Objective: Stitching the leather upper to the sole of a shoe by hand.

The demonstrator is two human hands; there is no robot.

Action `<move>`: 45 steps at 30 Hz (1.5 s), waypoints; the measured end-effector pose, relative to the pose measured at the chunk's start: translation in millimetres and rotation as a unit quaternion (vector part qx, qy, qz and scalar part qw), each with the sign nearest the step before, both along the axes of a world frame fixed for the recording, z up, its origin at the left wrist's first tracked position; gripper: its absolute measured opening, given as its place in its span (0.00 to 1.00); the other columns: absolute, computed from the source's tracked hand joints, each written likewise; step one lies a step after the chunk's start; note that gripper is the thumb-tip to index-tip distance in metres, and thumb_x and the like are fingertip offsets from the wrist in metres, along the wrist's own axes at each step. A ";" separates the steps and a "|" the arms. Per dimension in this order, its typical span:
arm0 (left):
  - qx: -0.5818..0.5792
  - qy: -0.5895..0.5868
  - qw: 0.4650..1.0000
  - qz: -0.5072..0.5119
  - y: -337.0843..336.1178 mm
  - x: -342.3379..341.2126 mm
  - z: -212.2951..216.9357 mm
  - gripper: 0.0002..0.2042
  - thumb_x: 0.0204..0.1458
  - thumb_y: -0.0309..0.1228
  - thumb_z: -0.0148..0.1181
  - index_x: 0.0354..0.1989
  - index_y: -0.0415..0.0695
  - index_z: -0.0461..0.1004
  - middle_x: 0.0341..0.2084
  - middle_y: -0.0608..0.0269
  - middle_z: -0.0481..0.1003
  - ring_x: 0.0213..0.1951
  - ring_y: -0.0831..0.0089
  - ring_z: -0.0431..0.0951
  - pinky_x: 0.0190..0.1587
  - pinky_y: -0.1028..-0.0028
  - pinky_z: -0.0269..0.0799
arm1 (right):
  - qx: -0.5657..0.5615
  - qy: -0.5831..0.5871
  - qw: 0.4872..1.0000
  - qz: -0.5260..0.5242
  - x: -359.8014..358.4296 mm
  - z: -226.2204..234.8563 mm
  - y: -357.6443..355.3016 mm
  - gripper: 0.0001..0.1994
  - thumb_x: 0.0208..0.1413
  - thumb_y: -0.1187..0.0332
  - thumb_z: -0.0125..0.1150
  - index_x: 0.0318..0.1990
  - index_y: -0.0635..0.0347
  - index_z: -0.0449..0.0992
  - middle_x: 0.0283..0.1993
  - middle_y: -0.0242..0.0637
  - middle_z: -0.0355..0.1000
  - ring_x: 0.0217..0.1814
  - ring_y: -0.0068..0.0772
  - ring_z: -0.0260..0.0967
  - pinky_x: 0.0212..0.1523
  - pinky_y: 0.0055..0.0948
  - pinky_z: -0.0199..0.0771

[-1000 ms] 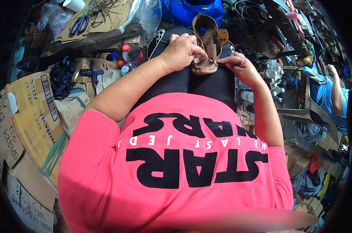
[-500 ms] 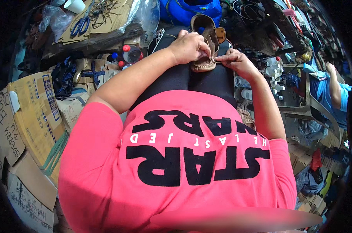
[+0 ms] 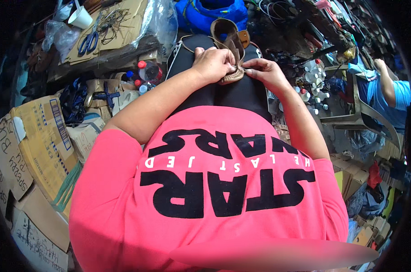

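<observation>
A brown leather moccasin [image 3: 232, 78] lies over my dark-trousered thighs, its pleated toe nearest me and its opening farther away. A tan piece with small holes [image 3: 244, 38] sticks out at its right side. My left hand [image 3: 214, 64] is closed over the left side of the shoe, thumb and fingers pinching the edge near the toe. From the right, my right hand [image 3: 269, 75] meets the same edge with thumb and forefinger pressed together. Whatever small thing lies between those fingertips is hidden. Thin brown cord [image 3: 255, 44] curves beside the shoe.
A cardboard-covered table [image 3: 85, 53] at far left holds blue-handled scissors [image 3: 88, 44] and a white cup [image 3: 80, 17]. A blue bag [image 3: 192, 18] lies ahead. Bottles [image 3: 149, 71] stand left, cardboard boxes [image 3: 37, 136] nearer. At right are a plastic chair [image 3: 366, 111] and another person's arm [image 3: 386, 86].
The whole view has shifted slightly, so the shoe and both hands appear a little farther left. Both hands stay at the shoe's toe edge; the right fingers sit closer to it.
</observation>
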State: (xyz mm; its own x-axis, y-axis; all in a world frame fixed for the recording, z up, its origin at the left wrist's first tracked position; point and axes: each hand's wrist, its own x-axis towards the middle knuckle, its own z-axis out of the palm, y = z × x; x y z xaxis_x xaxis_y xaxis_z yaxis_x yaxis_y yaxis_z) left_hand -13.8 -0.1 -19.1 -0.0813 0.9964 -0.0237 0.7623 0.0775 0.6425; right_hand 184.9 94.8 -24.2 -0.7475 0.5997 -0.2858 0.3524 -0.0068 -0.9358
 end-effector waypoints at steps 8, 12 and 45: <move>0.035 0.162 0.981 -0.100 6.8 -7.4 30.2 0.05 0.44 0.36 0.63 0.30 0.56 0.80 0.30 0.68 0.76 0.43 0.65 0.71 0.44 0.61 0.57 | 0.202 -0.099 0.973 0.044 -16.6 3.0 4.0 0.12 0.46 0.56 0.68 0.32 0.53 0.81 0.33 0.34 0.78 0.37 0.24 0.73 0.40 0.30 0.71; 0.078 0.120 0.981 -0.131 4.3 -15.1 29.9 0.02 0.45 0.31 0.61 0.26 0.49 0.75 0.26 0.67 0.74 0.41 0.64 0.70 0.44 0.60 0.56 | 0.071 0.017 0.997 0.012 6.5 -17.2 19.7 0.10 0.45 0.60 0.70 0.32 0.53 0.80 0.31 0.30 0.77 0.35 0.20 0.71 0.40 0.26 0.70; 0.098 0.034 0.978 -0.180 1.0 -9.1 1.6 0.06 0.53 0.29 0.50 0.38 0.43 0.71 0.28 0.51 0.75 0.35 0.51 0.75 0.38 0.57 0.67 | 0.490 -0.194 0.838 0.143 13.2 68.6 0.2 0.09 0.53 0.61 0.59 0.37 0.54 0.76 0.38 0.35 0.72 0.47 0.38 0.69 0.49 0.40 0.60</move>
